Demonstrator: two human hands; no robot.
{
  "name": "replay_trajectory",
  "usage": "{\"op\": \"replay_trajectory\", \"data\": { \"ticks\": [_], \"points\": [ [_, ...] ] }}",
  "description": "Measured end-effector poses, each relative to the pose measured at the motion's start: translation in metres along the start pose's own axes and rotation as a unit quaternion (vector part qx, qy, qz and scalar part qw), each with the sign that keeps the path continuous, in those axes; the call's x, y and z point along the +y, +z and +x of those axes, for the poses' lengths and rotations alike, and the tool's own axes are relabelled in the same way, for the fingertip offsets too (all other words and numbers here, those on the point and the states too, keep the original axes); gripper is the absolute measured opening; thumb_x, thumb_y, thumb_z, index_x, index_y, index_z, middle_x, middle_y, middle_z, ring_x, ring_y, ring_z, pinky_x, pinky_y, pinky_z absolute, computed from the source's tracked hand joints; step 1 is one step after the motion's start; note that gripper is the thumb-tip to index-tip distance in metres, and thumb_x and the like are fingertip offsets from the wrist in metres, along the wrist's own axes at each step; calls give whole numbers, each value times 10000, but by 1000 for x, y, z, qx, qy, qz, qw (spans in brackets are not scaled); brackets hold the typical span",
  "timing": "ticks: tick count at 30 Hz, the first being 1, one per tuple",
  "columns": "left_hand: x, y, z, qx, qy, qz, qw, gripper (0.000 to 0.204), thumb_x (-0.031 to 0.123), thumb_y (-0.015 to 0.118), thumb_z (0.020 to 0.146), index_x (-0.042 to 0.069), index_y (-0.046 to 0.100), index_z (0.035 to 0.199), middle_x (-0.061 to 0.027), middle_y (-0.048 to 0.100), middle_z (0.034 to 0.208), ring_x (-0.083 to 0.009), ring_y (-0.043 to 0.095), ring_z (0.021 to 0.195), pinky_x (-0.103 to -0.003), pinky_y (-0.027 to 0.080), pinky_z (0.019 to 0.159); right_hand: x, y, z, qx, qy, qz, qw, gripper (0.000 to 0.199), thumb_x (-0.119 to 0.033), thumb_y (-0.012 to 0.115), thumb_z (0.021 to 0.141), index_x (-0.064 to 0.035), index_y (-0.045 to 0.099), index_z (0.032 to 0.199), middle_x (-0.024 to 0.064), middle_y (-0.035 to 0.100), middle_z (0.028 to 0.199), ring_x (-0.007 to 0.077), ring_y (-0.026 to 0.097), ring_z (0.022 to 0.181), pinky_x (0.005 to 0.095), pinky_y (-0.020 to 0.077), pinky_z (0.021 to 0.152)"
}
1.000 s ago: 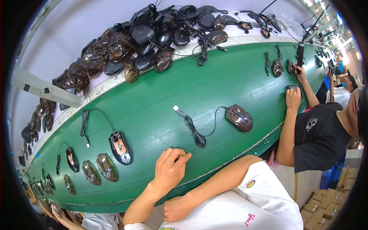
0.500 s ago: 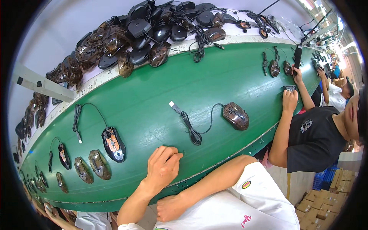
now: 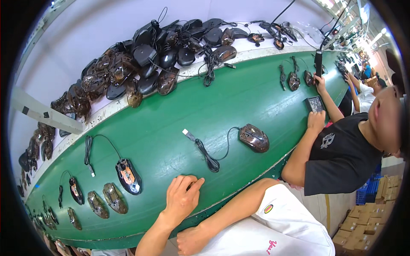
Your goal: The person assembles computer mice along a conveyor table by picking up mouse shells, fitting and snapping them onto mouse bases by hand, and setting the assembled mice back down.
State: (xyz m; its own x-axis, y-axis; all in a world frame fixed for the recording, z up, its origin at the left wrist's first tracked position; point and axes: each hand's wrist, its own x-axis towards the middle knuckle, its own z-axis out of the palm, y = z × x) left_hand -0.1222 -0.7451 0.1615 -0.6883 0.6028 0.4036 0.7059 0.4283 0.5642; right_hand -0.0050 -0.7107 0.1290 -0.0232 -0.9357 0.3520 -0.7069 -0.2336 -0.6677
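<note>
My left hand (image 3: 184, 197) rests on the green belt (image 3: 171, 141), fingers curled down and closed, with no object visible in it. My right hand (image 3: 193, 241) is a closed fist at the belt's near edge, its forearm crossing in front of me. Ahead and right of the left hand lies a brown, translucent computer mouse (image 3: 254, 138), its black cable (image 3: 208, 157) bundled beside it. On the left is an open mouse body (image 3: 128, 176) with orange inner parts showing and a cable attached. Two loose brown mouse shells (image 3: 115, 199) (image 3: 98, 205) lie beside it.
A pile of mice and shells (image 3: 145, 55) fills the white ledge (image 3: 102, 109) beyond the belt. At right, a co-worker in black (image 3: 341, 158) holds a black handheld tool (image 3: 318, 64) and touches a dark box (image 3: 314, 103). Cardboard boxes (image 3: 358, 219) stand on the floor.
The whole view has shifted, so most things appear lower. Both my hands keep their closed pose. More of the dark box shows by the co-worker's hand.
</note>
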Motion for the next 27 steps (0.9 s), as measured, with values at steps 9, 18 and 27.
{"op": "replay_trajectory", "data": {
  "ticks": [9, 18, 27],
  "points": [
    [-4, 4, 0, 0, -15, -7, 1000, 312, -29, 682, 727, 65, 732, 1021, -44, 614, 966, -227, 554, 792, -338, 471, 711, 8, 5, 0, 26, -11, -52, 998, 116, -146, 591, 888, -78, 651, 816, 100, 674, 659, 331, 665, 603, 438, 507, 537],
    [-9, 9, -3, -2, -3, -7, 1000, 243, -2, 684, 754, 74, 696, 984, -47, 596, 987, -215, 561, 819, -342, 479, 709, 2, -2, 0, 4, 11, -33, 999, 106, -123, 587, 899, -70, 640, 825, 92, 671, 675, 330, 675, 626, 435, 526, 562],
    [-3, 18, -1, -14, 2, 30, 999, 248, 73, 667, 779, 75, 640, 1026, -58, 568, 1010, -229, 538, 866, -328, 470, 778, -2, -4, -7, -31, 19, 3, 999, 64, -109, 603, 884, -62, 604, 840, 101, 662, 734, 292, 663, 649, 414, 526, 578]
  ]
}}
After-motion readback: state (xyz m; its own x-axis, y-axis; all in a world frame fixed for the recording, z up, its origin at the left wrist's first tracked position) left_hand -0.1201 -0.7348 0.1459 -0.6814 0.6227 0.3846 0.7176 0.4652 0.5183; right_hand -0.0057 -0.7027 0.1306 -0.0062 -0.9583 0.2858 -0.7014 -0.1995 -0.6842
